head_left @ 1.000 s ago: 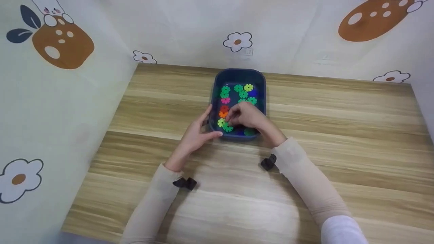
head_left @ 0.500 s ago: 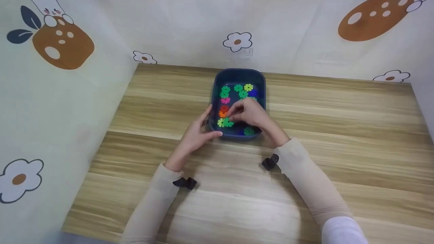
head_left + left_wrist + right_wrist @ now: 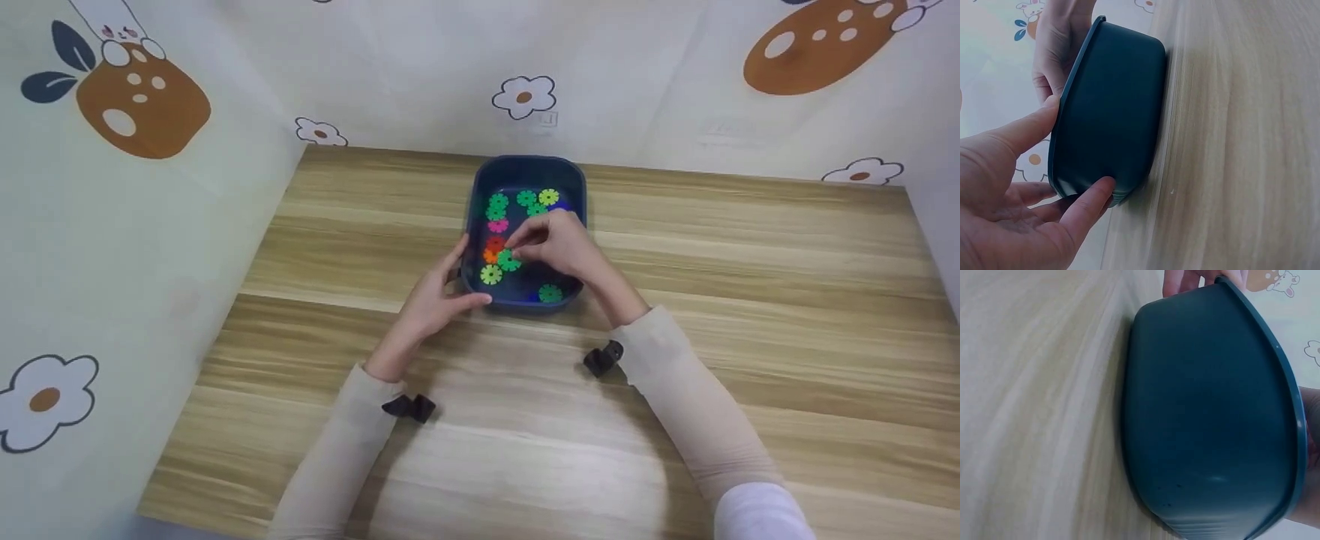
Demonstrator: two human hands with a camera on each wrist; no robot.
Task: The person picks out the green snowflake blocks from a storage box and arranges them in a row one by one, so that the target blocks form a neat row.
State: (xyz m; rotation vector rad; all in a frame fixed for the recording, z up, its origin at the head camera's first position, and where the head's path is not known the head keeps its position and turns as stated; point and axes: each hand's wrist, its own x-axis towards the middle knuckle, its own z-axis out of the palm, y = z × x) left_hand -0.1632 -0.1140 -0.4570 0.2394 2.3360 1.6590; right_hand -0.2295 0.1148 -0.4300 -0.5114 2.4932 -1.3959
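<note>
A dark blue plastic basin [image 3: 472, 202] holds several toothed plastic discs in green, yellow, pink, red, orange and blue. My left hand [image 3: 433, 300] grips the basin's near left corner, thumb on the rim and fingers along the outer side; the left wrist view shows this hand [image 3: 1027, 197] against the basin's wall [image 3: 1112, 107]. Inside the basin, my right hand [image 3: 559, 244] pinches a green disc [image 3: 509, 259] between thumb and fingertips. A yellow disc [image 3: 491, 274] lies just below it, and an orange disc [image 3: 491, 256] beside it. In the right wrist view, the basin's wall [image 3: 1207, 405] hides most of the right hand.
The basin stands on a wood-grain table [image 3: 720, 300] near the patterned back wall [image 3: 420, 82]. Another green disc [image 3: 550, 292] lies over a blue one in the near right corner. Green discs [image 3: 498, 202] and a pink disc [image 3: 497, 225] sit toward the far left.
The right hand has moved slightly up and right with the green disc, which has come away from the yellow disc. The left hand stays at the basin's corner.
</note>
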